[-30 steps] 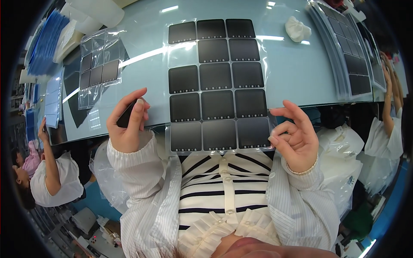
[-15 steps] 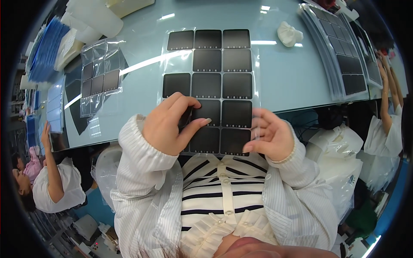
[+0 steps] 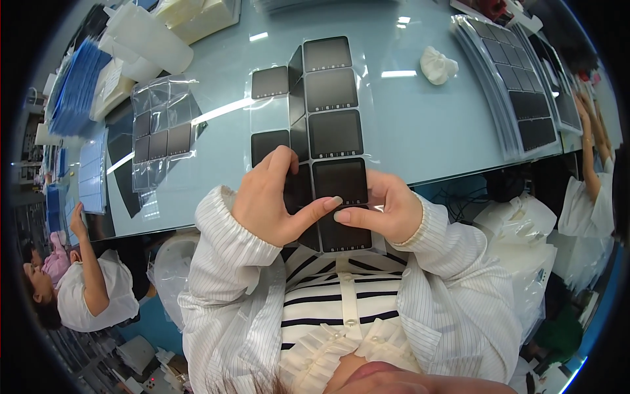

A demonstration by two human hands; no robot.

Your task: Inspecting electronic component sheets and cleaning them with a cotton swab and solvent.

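Observation:
A clear plastic sheet (image 3: 335, 133) carries rows of black rectangular panels, with one see-through cell in its left column. Its right side is lifted and bent up along the columns, so the middle column stands steeply. My left hand (image 3: 266, 197) is closed over the lower left of the sheet, its thumb stretched across toward the right column. My right hand (image 3: 394, 207) pinches the right edge, thumb on a black panel and fingers partly hidden behind. The two thumb tips lie close together. The sheet's near end reaches my striped top.
Another partly filled clear sheet (image 3: 161, 151) lies at left, near blue stacked sheets (image 3: 79, 85) and a white jug (image 3: 147, 36). A crumpled white wad (image 3: 438, 65) sits right of centre. Stacked black-panelled sheets (image 3: 512, 85) stand far right. A co-worker's hand (image 3: 79, 220) is at left.
The sheet's right part has been raised and turned leftward, folding up along the columns. My right hand moved left from beside the edge and now grips it. My left thumb reaches further right.

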